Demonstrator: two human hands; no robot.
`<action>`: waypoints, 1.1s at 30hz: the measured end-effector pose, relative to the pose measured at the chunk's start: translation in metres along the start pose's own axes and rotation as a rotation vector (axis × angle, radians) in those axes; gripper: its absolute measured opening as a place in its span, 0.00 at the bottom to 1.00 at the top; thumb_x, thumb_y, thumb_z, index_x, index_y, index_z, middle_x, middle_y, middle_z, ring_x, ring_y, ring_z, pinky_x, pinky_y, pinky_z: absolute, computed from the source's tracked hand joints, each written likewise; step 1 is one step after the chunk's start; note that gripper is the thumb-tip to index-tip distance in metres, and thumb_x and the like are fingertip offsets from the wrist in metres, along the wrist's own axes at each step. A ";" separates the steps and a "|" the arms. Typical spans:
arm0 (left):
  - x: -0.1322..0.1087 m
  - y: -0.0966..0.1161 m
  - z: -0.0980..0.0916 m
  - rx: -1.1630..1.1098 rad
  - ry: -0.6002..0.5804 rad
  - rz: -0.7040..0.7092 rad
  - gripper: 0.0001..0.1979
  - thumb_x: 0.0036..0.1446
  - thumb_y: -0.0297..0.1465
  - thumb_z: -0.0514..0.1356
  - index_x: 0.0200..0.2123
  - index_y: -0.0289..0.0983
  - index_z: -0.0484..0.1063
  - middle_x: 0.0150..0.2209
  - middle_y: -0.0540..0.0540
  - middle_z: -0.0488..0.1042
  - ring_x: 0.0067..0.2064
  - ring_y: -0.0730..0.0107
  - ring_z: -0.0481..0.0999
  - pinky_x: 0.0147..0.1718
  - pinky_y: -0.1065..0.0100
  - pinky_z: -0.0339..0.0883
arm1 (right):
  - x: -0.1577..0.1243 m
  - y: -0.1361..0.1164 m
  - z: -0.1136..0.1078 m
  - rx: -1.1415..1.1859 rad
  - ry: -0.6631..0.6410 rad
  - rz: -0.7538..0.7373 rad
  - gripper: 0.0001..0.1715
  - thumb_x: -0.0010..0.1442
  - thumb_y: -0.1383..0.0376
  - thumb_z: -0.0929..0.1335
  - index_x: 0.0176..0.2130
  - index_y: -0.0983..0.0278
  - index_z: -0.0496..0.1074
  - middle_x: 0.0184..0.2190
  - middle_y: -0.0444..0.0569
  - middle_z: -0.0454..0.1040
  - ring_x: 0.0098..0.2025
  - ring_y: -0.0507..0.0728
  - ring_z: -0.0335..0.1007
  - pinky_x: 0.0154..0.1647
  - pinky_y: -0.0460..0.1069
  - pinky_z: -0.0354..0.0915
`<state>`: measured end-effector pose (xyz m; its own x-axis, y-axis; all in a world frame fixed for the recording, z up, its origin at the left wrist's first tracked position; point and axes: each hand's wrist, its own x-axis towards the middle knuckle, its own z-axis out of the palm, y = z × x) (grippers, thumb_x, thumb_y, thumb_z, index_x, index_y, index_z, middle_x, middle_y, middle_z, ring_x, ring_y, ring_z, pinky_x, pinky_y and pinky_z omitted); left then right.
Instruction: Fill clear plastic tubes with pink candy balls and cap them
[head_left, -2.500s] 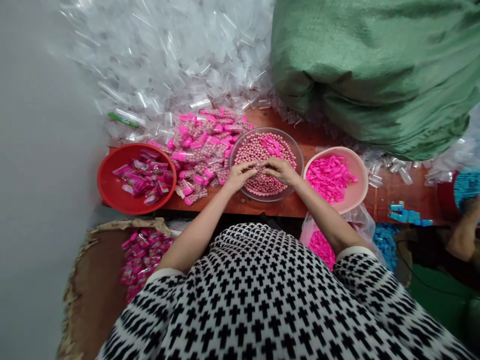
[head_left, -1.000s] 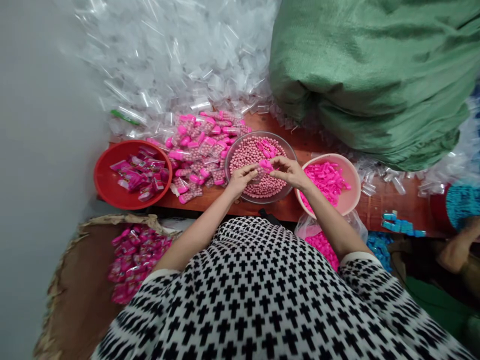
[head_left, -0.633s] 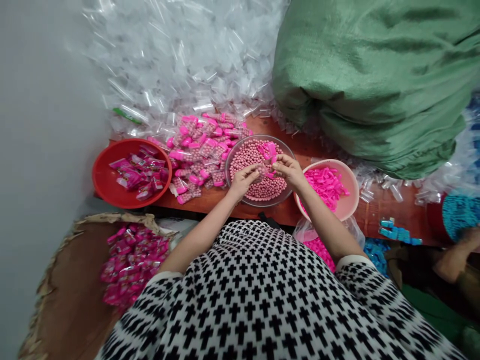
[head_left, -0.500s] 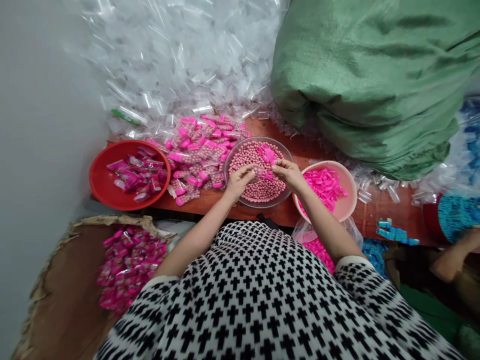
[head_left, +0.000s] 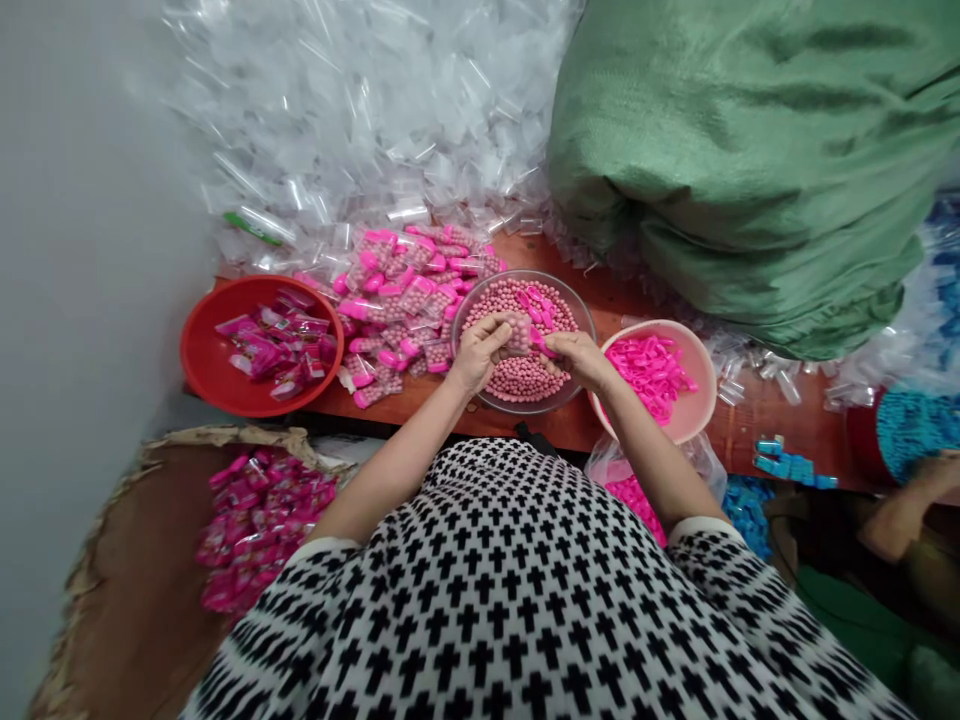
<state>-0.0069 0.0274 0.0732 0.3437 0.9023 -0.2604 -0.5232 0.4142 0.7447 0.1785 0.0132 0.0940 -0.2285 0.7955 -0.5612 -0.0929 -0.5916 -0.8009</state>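
Over a clear bowl (head_left: 480,392) of pink beads (head_left: 525,380), my left hand (head_left: 482,352) grips a clear tube (head_left: 517,334) with pink beads inside. My right hand (head_left: 583,358) is closed on a bright pink plastic piece (head_left: 541,342), whose end is at the tube's right end. More pink pieces (head_left: 536,303) lie on the beads behind my hands. Right of the bowl is a light pink basin (head_left: 697,398) holding many loose pink pieces (head_left: 651,370). Filled tubes with pink ends (head_left: 409,300) are heaped to the left of the bowl.
A red basin (head_left: 196,350) with pink packets stands at the left, above a carton (head_left: 142,560) of pink packets. Clear tubes (head_left: 337,120) cover the back; a green sack (head_left: 735,170) bulges at back right. Another person's arm (head_left: 904,515) is beside blue pieces (head_left: 919,425) at far right.
The tube in my left hand now shows upright over the bowl's middle, full of beads. My right hand has brought a pink piece to the tube's end.
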 end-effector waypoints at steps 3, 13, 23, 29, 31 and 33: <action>-0.003 -0.002 0.004 -0.025 -0.003 -0.025 0.21 0.45 0.40 0.71 0.39 0.34 0.75 0.36 0.46 0.78 0.32 0.72 0.78 0.34 0.67 0.78 | 0.000 0.003 0.002 -0.046 0.019 -0.069 0.27 0.46 0.45 0.74 0.31 0.67 0.76 0.25 0.46 0.75 0.24 0.49 0.68 0.25 0.44 0.67; -0.004 0.001 -0.002 0.097 -0.005 0.005 0.23 0.45 0.43 0.70 0.40 0.34 0.76 0.38 0.44 0.79 0.35 0.68 0.78 0.36 0.66 0.76 | -0.004 -0.003 0.010 0.061 -0.015 -0.104 0.31 0.47 0.46 0.75 0.40 0.65 0.74 0.27 0.46 0.77 0.28 0.52 0.75 0.32 0.48 0.75; -0.013 -0.001 -0.015 0.372 0.003 0.084 0.24 0.49 0.46 0.67 0.44 0.35 0.78 0.42 0.42 0.79 0.42 0.61 0.78 0.43 0.60 0.75 | -0.012 -0.018 0.006 -0.152 0.152 -0.312 0.28 0.52 0.53 0.75 0.49 0.60 0.74 0.38 0.47 0.78 0.36 0.54 0.77 0.41 0.50 0.74; -0.010 -0.013 -0.021 0.506 0.015 0.157 0.24 0.51 0.46 0.65 0.46 0.36 0.78 0.46 0.43 0.79 0.47 0.58 0.78 0.49 0.59 0.71 | -0.015 -0.015 0.022 -0.733 0.165 -0.671 0.21 0.62 0.55 0.67 0.53 0.57 0.74 0.46 0.50 0.76 0.49 0.59 0.71 0.54 0.54 0.66; -0.010 -0.013 -0.022 0.551 0.049 0.187 0.23 0.51 0.45 0.65 0.45 0.36 0.79 0.45 0.43 0.80 0.46 0.58 0.78 0.49 0.59 0.70 | -0.013 -0.010 0.022 -0.867 0.174 -0.712 0.21 0.64 0.55 0.65 0.53 0.59 0.74 0.43 0.52 0.77 0.44 0.58 0.72 0.51 0.53 0.67; -0.012 -0.011 -0.022 0.592 0.088 0.222 0.20 0.51 0.44 0.65 0.42 0.36 0.80 0.44 0.43 0.80 0.45 0.58 0.79 0.48 0.60 0.70 | -0.011 -0.007 0.020 -0.976 0.186 -0.716 0.22 0.65 0.55 0.64 0.54 0.59 0.73 0.41 0.53 0.77 0.42 0.58 0.72 0.49 0.52 0.67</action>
<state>-0.0221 0.0147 0.0547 0.1981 0.9759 -0.0917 -0.0467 0.1029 0.9936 0.1626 0.0056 0.1096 -0.2747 0.9548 0.1133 0.6429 0.2700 -0.7168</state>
